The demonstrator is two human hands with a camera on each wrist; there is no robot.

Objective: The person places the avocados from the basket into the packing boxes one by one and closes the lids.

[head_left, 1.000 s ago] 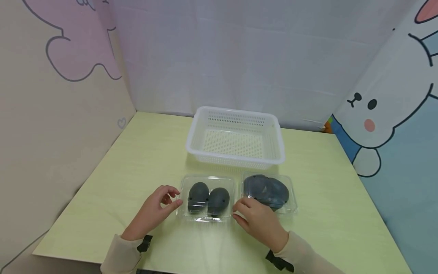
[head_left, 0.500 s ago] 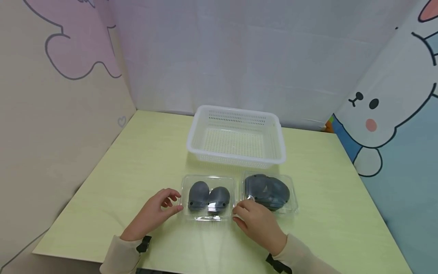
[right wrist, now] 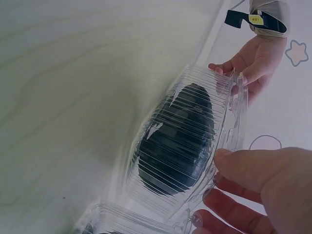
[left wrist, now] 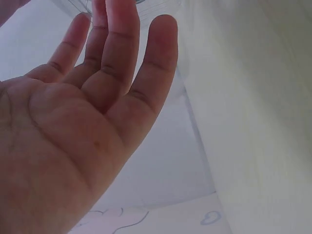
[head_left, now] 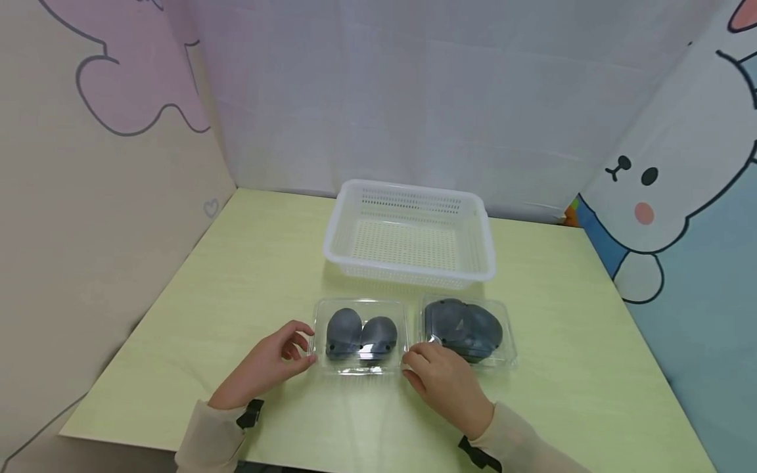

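A clear plastic clamshell box (head_left: 361, 371) with two dark grey oval things (head_left: 344, 330) inside stands near the table's front. My left hand (head_left: 269, 364) pinches its left edge between thumb and fingers; in the left wrist view, the left palm (left wrist: 63, 131) and spread fingers show beneath the box's rim. On the opposite edge, my right hand (head_left: 446, 384) pinches the rim, and the right wrist view shows the thumb (right wrist: 243, 168) on one side with fingers on the other. A second clear box (head_left: 506, 355), also holding dark oval things (head_left: 461, 327), sits just right, partly hidden by my right hand.
A white perforated plastic basket (head_left: 408, 270) stands behind the boxes, close to the back wall (head_left: 390, 98). The pale yellow table (head_left: 236, 263) is bounded by a left wall (head_left: 118, 230) and a right panel with a cartoon rabbit (head_left: 668, 190).
The box between my hands has tipped or shifted slightly, its front edge higher in view, and the dark ovals inside look moved. Both hands stay at its sides; the head view shifts a little.
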